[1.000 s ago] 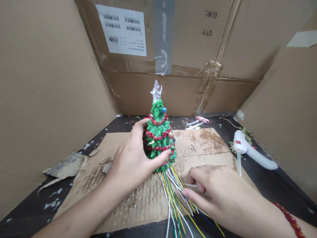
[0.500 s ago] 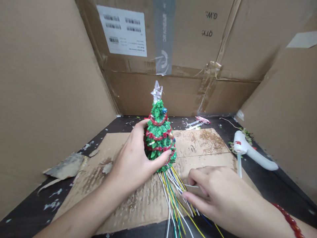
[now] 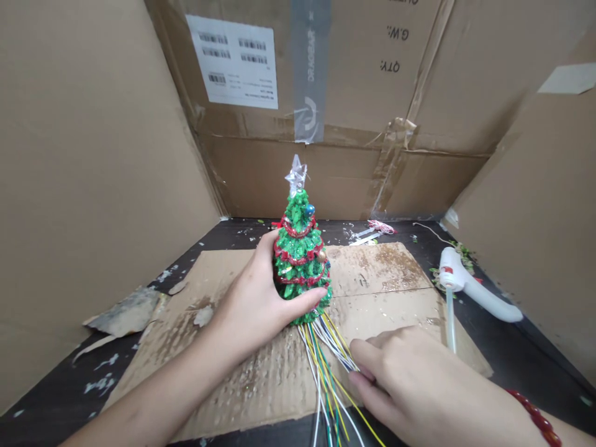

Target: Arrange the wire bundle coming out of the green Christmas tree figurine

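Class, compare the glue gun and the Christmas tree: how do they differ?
The glue gun is smooth and white; the tree is glittery green with red garlands. The tree is upright in the left hand; the gun lies untouched beside the cardboard. The tree has wires below; the gun, a clear stick.

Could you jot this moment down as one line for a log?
left hand: on green Christmas tree | right hand: at coloured wires | nearby: glue gun
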`<action>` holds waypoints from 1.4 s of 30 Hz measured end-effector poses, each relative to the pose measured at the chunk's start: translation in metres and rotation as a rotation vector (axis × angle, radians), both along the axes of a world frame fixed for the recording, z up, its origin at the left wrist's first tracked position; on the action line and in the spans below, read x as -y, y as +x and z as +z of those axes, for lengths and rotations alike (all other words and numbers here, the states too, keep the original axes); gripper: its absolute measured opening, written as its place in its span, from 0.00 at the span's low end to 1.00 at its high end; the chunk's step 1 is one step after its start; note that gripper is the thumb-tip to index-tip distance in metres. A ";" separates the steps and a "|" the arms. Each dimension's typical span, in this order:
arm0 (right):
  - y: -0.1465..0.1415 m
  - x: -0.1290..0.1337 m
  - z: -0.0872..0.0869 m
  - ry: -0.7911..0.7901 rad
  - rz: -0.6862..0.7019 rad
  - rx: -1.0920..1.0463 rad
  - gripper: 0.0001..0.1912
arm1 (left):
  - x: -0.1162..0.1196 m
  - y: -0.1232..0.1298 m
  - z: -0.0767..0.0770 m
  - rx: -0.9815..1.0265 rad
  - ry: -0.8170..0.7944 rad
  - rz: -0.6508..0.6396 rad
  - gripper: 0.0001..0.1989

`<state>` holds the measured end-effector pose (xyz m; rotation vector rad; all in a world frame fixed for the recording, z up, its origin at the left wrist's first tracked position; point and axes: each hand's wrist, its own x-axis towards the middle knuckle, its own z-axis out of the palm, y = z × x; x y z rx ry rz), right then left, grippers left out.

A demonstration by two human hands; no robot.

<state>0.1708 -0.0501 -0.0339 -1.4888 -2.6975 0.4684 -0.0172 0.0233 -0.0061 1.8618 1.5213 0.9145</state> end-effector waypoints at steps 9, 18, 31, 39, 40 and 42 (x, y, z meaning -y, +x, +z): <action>0.006 -0.004 0.002 0.021 -0.257 -0.244 0.10 | -0.001 -0.001 0.007 0.309 -0.063 0.042 0.30; 0.001 -0.009 0.015 -0.523 -0.140 -1.061 0.26 | 0.015 -0.002 0.016 0.772 -0.327 -0.092 0.35; 0.001 0.003 0.010 -1.469 -0.108 -1.632 0.10 | 0.019 -0.002 0.012 0.924 -0.486 -0.154 0.33; 0.012 -0.006 0.014 -1.634 -0.321 -1.613 0.19 | 0.013 -0.002 0.011 0.979 -0.436 -0.112 0.27; 0.012 -0.006 0.014 -1.621 -0.322 -1.613 0.20 | 0.013 -0.002 0.011 0.974 -0.445 -0.104 0.26; 0.011 -0.006 0.013 -1.548 -0.338 -1.599 0.17 | 0.012 -0.001 0.011 0.978 -0.475 -0.086 0.25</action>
